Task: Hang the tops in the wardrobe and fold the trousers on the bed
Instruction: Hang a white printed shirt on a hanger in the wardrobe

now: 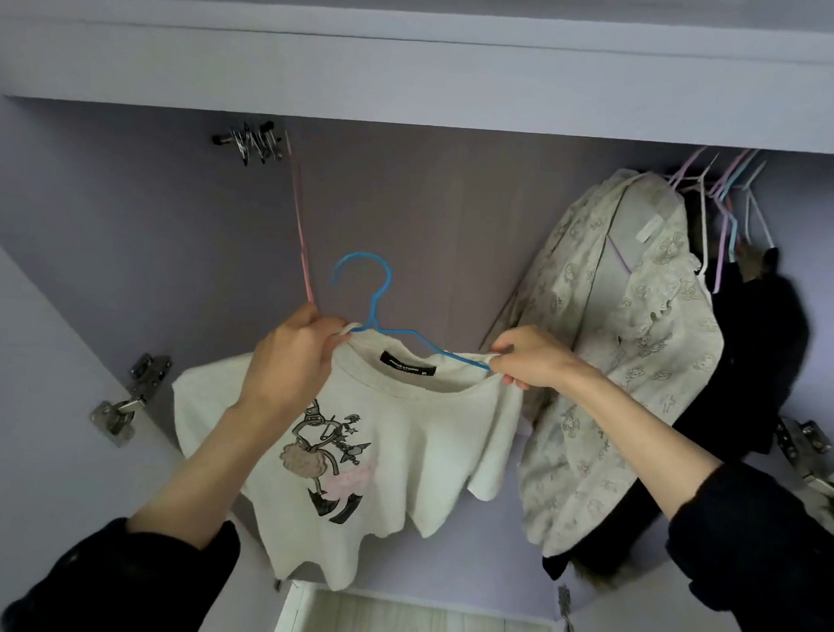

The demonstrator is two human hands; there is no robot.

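Two hands, left (293, 354) and right (529, 360), pinch one white top (401, 438) on one blue hanger (373, 309).

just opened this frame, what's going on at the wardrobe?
A person is fitting a white printed top onto a blue hanger in front of the open wardrobe. The left hand grips the left side of the neckline, and the right hand pinches the fabric at the hanger's right end. The hanger's hook is free, not yet hung. A patterned pale garment and dark clothes already hang at the right.
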